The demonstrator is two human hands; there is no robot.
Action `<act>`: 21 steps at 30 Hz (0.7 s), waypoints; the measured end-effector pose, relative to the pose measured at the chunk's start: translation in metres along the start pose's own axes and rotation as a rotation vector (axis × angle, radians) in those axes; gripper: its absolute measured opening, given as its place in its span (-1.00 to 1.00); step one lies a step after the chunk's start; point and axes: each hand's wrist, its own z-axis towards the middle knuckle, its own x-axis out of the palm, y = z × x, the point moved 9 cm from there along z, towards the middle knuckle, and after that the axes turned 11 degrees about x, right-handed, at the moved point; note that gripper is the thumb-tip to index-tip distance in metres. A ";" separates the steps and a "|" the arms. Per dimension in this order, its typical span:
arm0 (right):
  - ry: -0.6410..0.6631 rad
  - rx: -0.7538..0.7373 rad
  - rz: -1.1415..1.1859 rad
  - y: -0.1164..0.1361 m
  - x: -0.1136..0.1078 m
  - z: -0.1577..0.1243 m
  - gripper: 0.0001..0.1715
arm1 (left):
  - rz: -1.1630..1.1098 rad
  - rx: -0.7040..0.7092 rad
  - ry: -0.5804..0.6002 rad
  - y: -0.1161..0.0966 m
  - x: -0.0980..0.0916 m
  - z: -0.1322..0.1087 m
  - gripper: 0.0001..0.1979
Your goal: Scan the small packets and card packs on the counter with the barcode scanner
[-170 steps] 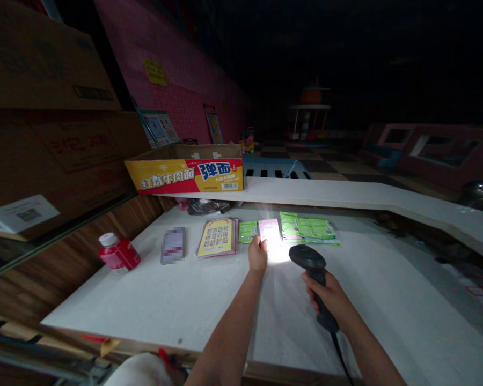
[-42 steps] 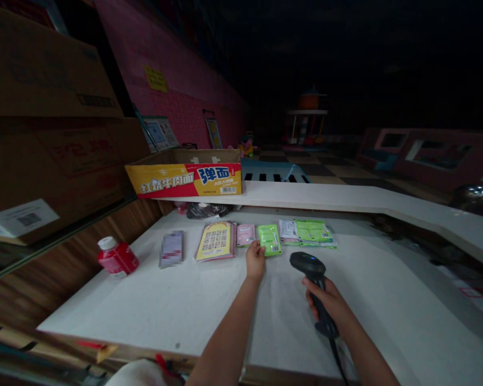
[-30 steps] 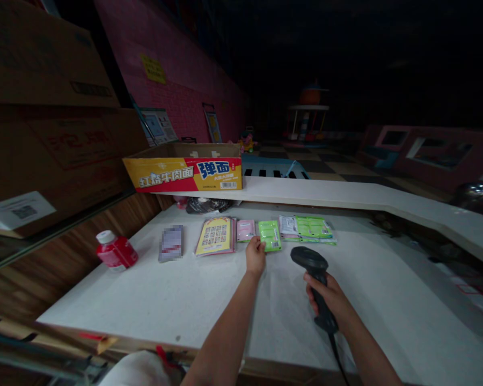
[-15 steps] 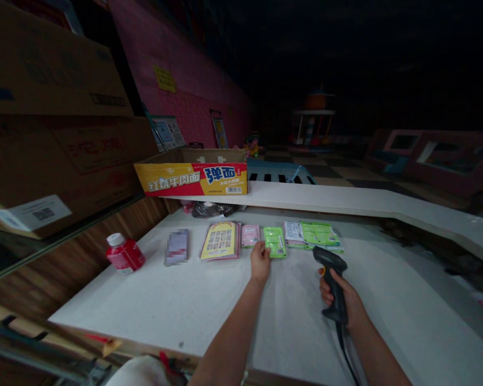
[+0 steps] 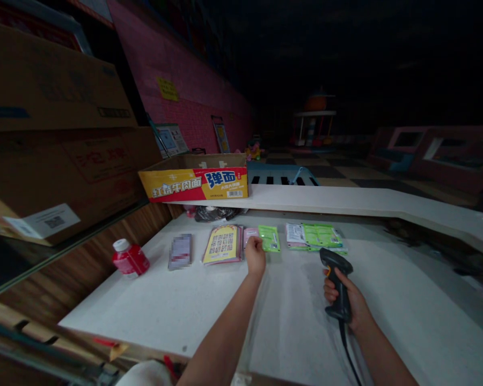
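Note:
My right hand (image 5: 348, 300) is wrapped round the handle of a black barcode scanner (image 5: 338, 284), its cable hanging toward me. With fingers curled together, my left hand (image 5: 256, 254) is at the near side of a pink packet (image 5: 250, 233) and a green packet (image 5: 269, 239); whether it pinches one of them is hidden. Left of it lies a stack of yellow and pink packets (image 5: 223, 244). More green and white packets (image 5: 314, 236) lie on the right, beyond the scanner.
On the white table (image 5: 153, 311) are a red bottle (image 5: 131, 259) and a blurred flat item (image 5: 180, 251). An open noodle carton (image 5: 197, 183) stands on the raised ledge (image 5: 326, 199). Large cardboard boxes (image 5: 64, 166) are stacked at left.
The green packet has shifted left and away, partly over the pink one. My left hand has moved slightly left with it, while my right hand still holds the scanner.

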 end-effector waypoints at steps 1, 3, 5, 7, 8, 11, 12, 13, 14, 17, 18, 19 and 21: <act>-0.002 0.008 -0.005 -0.001 0.000 0.000 -0.57 | 0.070 -0.018 -0.021 -0.001 -0.008 0.011 -0.78; -0.006 0.020 -0.008 -0.002 0.001 0.000 -0.55 | 0.210 -0.047 -0.011 -0.003 -0.020 0.032 -0.73; -0.008 0.021 -0.003 -0.002 0.000 0.002 -0.55 | 0.319 -0.075 0.028 -0.001 -0.026 0.048 -0.69; -0.013 0.008 -0.001 -0.001 0.000 0.003 -0.54 | 0.396 -0.086 0.082 0.001 -0.027 0.057 -0.66; -0.017 0.002 -0.005 0.000 -0.001 0.004 -0.53 | 0.430 -0.085 0.113 0.002 -0.026 0.059 -0.65; -0.024 -0.009 -0.022 0.000 -0.001 0.005 -0.51 | 0.530 -0.084 0.212 0.003 -0.023 0.058 -0.65; -0.022 -0.009 -0.025 0.000 -0.001 0.004 -0.50 | 0.576 -0.069 0.236 0.001 -0.023 0.057 -0.67; -0.020 -0.008 -0.026 0.000 -0.001 0.004 -0.50 | 0.632 -0.035 0.255 -0.004 -0.023 0.055 -0.70; -0.018 -0.008 -0.025 0.000 0.000 0.003 -0.50 | 0.702 0.020 0.281 -0.010 -0.021 0.054 -0.72; -0.016 -0.001 -0.031 -0.001 0.001 0.002 -0.53 | 0.873 0.240 0.413 -0.028 -0.007 0.045 -0.74; -0.016 0.004 -0.035 -0.001 0.001 0.002 -0.54 | 0.883 0.294 0.466 -0.030 0.000 0.040 -0.72; -0.017 0.007 -0.038 -0.001 0.001 0.002 -0.56 | 0.879 0.330 0.519 -0.031 0.008 0.035 -0.69; -0.017 0.010 -0.037 -0.001 0.001 0.002 -0.58 | 0.860 0.357 0.613 -0.027 0.021 0.024 -0.60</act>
